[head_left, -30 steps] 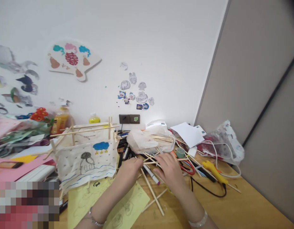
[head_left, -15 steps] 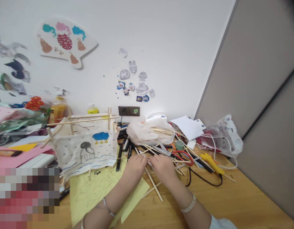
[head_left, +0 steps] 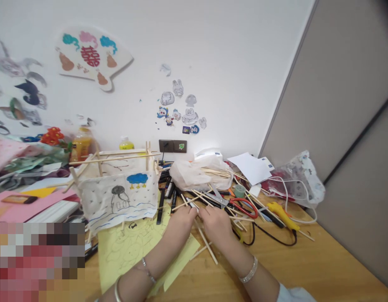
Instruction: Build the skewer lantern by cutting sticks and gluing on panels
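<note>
My left hand [head_left: 183, 222] and my right hand [head_left: 215, 220] are close together over the table, fingers closed in a pinch. Between their fingertips shows a pale bit of what looks like a thin wooden stick [head_left: 196, 211], mostly hidden by the fingers. Loose wooden sticks [head_left: 206, 242] lie crossed under and around both hands. Just beyond my right hand rest scissors [head_left: 244, 207] with red handles. A yellow sheet [head_left: 124, 251] with pencil drawings lies beneath my left forearm.
At left stands a stick frame with drawn-on cloth panels [head_left: 99, 207]. Behind my hands are black markers [head_left: 160, 205] and a white bag [head_left: 187, 174] of sticks. A yellow glue gun [head_left: 283, 216] with a black cord lies right, near a clear plastic bag [head_left: 302, 176].
The whole view has shifted slightly, so things appear a little farther right. My hands stay together in nearly the same pinch; a stick behind my left hand shows more of its length.
</note>
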A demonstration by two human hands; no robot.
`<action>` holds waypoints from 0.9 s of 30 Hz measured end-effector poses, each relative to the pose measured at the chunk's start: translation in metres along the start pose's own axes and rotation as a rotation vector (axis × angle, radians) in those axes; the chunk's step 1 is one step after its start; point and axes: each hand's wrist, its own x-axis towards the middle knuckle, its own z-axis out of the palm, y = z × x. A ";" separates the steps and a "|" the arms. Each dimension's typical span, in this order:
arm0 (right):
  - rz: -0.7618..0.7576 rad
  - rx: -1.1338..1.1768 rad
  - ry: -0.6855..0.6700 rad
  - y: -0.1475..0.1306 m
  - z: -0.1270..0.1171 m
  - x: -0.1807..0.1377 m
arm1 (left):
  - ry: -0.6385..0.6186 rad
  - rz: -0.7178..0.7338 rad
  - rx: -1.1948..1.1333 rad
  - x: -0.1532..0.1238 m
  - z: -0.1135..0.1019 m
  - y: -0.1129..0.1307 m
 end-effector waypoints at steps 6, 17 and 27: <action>0.194 0.023 0.014 -0.008 -0.006 0.009 | 0.072 -0.185 -0.276 0.006 -0.001 0.012; -0.035 0.271 -0.025 0.036 -0.036 0.010 | 0.012 -0.046 -0.167 -0.001 -0.021 -0.022; -0.285 0.322 -0.190 0.001 -0.023 0.009 | 0.018 -0.212 -1.272 0.004 -0.033 -0.021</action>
